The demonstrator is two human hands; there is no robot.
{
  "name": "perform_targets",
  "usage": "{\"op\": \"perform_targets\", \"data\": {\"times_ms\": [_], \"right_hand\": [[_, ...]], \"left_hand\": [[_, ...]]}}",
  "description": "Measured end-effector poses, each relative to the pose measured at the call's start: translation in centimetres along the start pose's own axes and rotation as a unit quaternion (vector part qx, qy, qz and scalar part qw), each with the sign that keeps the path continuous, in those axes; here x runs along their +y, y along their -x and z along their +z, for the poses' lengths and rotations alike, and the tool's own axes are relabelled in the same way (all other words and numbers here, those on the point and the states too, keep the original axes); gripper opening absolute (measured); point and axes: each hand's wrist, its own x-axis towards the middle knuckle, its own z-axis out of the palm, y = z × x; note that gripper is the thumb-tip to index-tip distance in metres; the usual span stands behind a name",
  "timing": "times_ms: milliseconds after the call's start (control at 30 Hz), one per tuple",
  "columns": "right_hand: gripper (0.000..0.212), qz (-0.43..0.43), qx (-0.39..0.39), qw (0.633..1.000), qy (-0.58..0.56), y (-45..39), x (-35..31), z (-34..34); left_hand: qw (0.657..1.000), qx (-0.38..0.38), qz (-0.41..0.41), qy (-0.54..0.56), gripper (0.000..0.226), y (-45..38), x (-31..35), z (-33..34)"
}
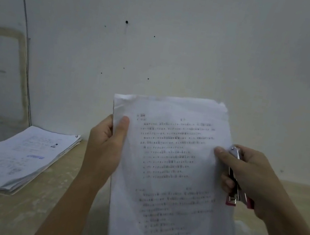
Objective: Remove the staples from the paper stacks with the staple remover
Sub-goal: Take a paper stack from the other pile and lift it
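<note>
While gripped by left hand (104, 145) fingers, paper stack (171, 171) upright, right hand (246, 177) fingers around staple remover (235, 180)

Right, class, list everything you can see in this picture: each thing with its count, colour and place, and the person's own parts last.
held paper stack: one, white with dark print and a red REJECTED stamp near the bottom, held up in front of the wall, centre.
staple remover: one, silver metal with a red base, at the held stack's right edge.
paper pile: one, white with faint blue marks, lying flat on the table at the left.
table: one, pale wood, across the bottom.
wall: one, off-white with small dark holes, behind everything.
left hand: one, grips the held stack's left edge, thumb on the front.
right hand: one, holds the staple remover, thumb on the paper's right edge.
</note>
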Motion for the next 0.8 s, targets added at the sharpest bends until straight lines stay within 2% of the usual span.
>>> {"op": "perform_targets", "data": {"times_ms": [133, 233, 367, 467, 567, 633, 800], "right_hand": [[0.028, 0.011, -0.009, 1.0, 0.009, 0.2, 0.0, 0.1], [0.023, -0.024, 0.037, 0.999, 0.002, 0.3, -0.4, 0.3], [0.02, -0.116, 0.106, 0.987, 0.003, 0.7, -1.5, 0.8], [0.025, -0.121, 0.099, 0.988, 0.008, 1.1, -2.2, 0.3], [0.038, -0.09, 0.08, 0.991, 0.062, 1.5, -2.4, -0.5], [0.038, -0.068, 0.076, 0.99, 0.096, 1.7, -2.5, -0.7], [0.034, -0.034, 0.109, 0.959, 0.259, 0.6, -0.6, -0.1]], "left_hand": [[0.997, 0.039, 0.046, -0.055, 0.022, 0.1, -0.1, 0.2], [0.996, 0.033, 0.062, -0.061, 0.022, 0.1, -0.1, 0.3], [1.0, -0.017, 0.014, 0.005, 0.024, 0.4, 0.4, 0.7], [0.997, -0.042, -0.029, 0.065, 0.024, 0.6, 1.0, 1.0], [0.994, -0.051, -0.058, 0.081, 0.023, 0.5, 0.9, 0.7], [0.994, -0.053, -0.073, 0.064, 0.024, 0.4, 0.4, 0.6], [0.995, -0.049, -0.04, -0.076, 0.025, 0.4, -1.5, 0.6]]}}
